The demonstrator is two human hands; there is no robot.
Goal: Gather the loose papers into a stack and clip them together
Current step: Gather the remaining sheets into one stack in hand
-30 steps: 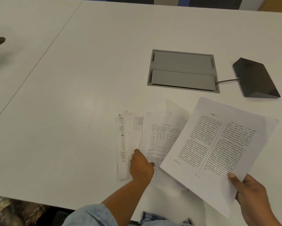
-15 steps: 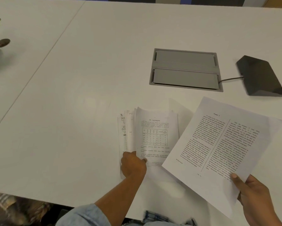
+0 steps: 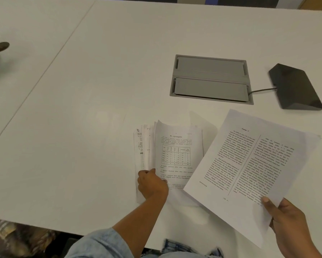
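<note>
White table [image 3: 82, 127], seam down its left part, grey cable hatch [image 3: 210, 79] set in the top, black wedge-shaped device [image 3: 294, 86] w/ a lead beside it; no clip in view anywhere. The fanned papers [image 3: 177, 151] lie toward the front edge, spread sideways, upper corners lifting, not squared. The left hand [image 3: 152, 185] curls over their lower left corner, thumb on top, gripping them there. The right hand [image 3: 286, 220] pinches the two-column sheet [image 3: 249, 164] by its lower corner, thumb on the print. The sheet is held off the table and overlaps the fan's right side. Risks, as I judge them: a one-corner hold lets the sheet droop or swing, so it may land skewed or crease. Pushing the fan together from one corner only could buckle thin pages or leave the lower ones behind, i.e. a ragged stack. W/o a clip at hand, the stack may re-spread while one's fetched.
</note>
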